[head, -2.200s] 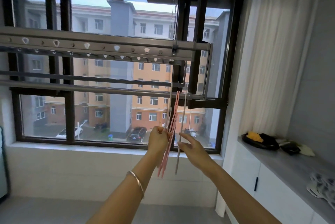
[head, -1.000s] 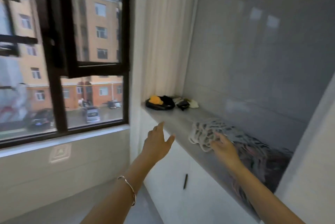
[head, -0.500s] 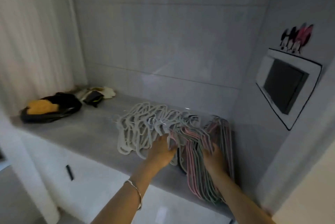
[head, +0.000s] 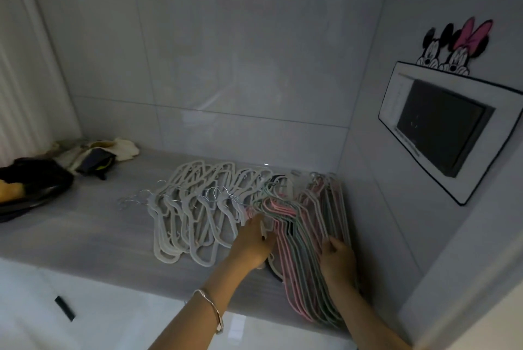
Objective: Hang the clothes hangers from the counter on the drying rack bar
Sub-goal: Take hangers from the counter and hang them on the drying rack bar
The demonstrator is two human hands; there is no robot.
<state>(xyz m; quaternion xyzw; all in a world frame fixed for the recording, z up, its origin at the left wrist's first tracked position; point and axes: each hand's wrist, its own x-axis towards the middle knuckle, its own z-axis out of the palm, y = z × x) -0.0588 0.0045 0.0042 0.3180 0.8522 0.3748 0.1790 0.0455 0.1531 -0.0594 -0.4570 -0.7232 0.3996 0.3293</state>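
Head view: dim, blurred
Left hand (head: 252, 242): fingertips buried among pink-green hangers (head: 304, 250), grip unclear
Right hand (head: 338, 262), 4 o'clock: fingers curled over the stack, grip unclear

head-worn view, angled down, close over counter (head: 85, 236)

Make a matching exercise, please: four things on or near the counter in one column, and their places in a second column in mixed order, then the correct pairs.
Things:
1. white hangers
2. pink and green hangers
3. black bag
4. cartoon sticker

Places:
A. on the right wall, above a dark panel
B. at the far left end of the counter
C. at the right end of the counter, under both hands
D. in the middle of the counter, hooks pointing left

Pairs: 1-D, 2-C, 3-B, 4-A
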